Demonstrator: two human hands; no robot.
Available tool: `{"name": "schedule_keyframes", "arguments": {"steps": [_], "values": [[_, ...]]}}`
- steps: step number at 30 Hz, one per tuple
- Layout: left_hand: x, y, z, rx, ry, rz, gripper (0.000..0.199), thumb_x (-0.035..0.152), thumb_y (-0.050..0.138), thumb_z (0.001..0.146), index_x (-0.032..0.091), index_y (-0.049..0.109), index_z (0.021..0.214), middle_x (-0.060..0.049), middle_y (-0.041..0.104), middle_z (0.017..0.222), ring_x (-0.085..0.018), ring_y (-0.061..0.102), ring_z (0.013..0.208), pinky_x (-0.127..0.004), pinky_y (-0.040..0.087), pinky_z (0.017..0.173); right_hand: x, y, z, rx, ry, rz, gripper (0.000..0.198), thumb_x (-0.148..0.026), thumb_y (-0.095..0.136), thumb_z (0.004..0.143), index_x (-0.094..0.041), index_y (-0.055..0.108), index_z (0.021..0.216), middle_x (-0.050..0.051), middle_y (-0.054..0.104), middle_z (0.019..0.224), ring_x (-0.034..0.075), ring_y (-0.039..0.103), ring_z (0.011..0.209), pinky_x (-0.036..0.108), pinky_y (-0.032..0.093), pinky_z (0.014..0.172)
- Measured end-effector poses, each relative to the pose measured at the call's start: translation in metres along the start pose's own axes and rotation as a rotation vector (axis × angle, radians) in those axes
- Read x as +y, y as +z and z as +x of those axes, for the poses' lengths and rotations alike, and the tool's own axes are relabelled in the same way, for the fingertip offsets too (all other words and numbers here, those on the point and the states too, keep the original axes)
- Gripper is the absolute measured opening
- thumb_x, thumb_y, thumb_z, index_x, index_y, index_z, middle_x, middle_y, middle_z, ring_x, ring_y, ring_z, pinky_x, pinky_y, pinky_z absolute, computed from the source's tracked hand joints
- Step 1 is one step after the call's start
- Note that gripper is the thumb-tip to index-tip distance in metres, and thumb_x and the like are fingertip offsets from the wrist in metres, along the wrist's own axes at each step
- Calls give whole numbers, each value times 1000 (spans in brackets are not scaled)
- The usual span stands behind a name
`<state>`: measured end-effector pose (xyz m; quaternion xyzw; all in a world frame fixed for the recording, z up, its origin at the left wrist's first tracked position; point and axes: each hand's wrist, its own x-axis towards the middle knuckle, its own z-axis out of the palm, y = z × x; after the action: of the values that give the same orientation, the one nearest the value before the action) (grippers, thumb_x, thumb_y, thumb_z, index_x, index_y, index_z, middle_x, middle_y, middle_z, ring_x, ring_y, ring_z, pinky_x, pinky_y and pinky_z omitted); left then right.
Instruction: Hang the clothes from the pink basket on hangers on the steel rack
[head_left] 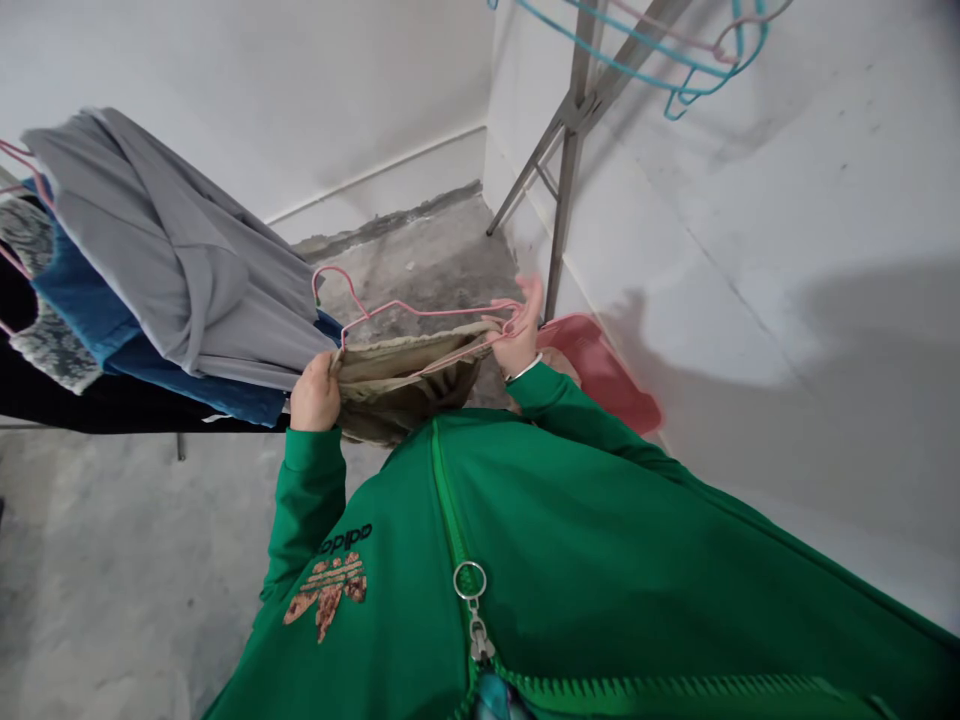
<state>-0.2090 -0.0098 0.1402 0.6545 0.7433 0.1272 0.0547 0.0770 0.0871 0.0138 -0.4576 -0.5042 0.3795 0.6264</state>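
A khaki garment (405,385) with a stretched upper edge, possibly a waistband, hangs in front of my green jacket; its full shape is hidden. My left hand (315,393) is closed around one end of that edge. At the other end, my right hand (519,335) pinches the garment and the end of a pink hanger (409,308), some of its fingers raised. The hanger's bar runs along the garment's opening, and its hook points up and left, near a grey garment.
At left, a grey garment (180,230), a blue garment (97,310) and dark clothes hang on pink hangers. A metal stand (574,120) rises by the right wall, with blue hangers (690,85) at its top. Below sits a pink basin (619,375) on the concrete floor.
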Motion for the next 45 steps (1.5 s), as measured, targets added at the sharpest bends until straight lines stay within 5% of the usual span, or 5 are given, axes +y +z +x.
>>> {"name": "schedule_keyframes", "arguments": {"steps": [12, 18, 25, 32, 45], "values": [[-7, 11, 11, -56, -6, -116, 38, 39, 33, 91, 18, 60, 107, -11, 69, 95, -23, 63, 90, -30, 47, 78, -48, -31, -15, -309, -184, 112, 73, -20, 53, 74, -39, 27, 140, 6, 48, 141, 19, 68, 92, 35, 59, 68], [-7, 18, 20, -56, 39, -155, 37, 38, 35, 91, 16, 60, 107, -11, 69, 94, -22, 63, 90, -31, 47, 79, -59, -33, -18, -378, -210, -8, 56, -11, 47, 74, -31, 51, 126, 4, 48, 144, 26, 58, 121, 38, 58, 81], [-7, 18, 24, 120, 63, -258, 37, 39, 39, 90, 15, 61, 108, -9, 69, 94, -19, 64, 90, -29, 49, 81, -28, -36, -4, -379, -83, -145, 83, -9, 50, 68, -28, 27, 145, 11, 40, 149, 23, 58, 118, 36, 57, 81], [-4, 19, 17, 182, 141, -252, 39, 39, 40, 90, 14, 64, 108, -12, 70, 102, -22, 66, 98, -33, 50, 91, 12, -32, 11, -215, 123, -321, 55, -12, 52, 61, -14, 58, 116, 11, 64, 111, 20, 64, 84, 40, 55, 83], [4, 4, 14, 281, 261, -271, 40, 43, 35, 95, 16, 65, 98, -8, 69, 94, -18, 65, 89, -29, 50, 85, -11, -31, 17, -540, -317, -580, 56, -11, 41, 76, -15, 53, 130, 10, 66, 117, 23, 60, 113, 42, 47, 102]]}}
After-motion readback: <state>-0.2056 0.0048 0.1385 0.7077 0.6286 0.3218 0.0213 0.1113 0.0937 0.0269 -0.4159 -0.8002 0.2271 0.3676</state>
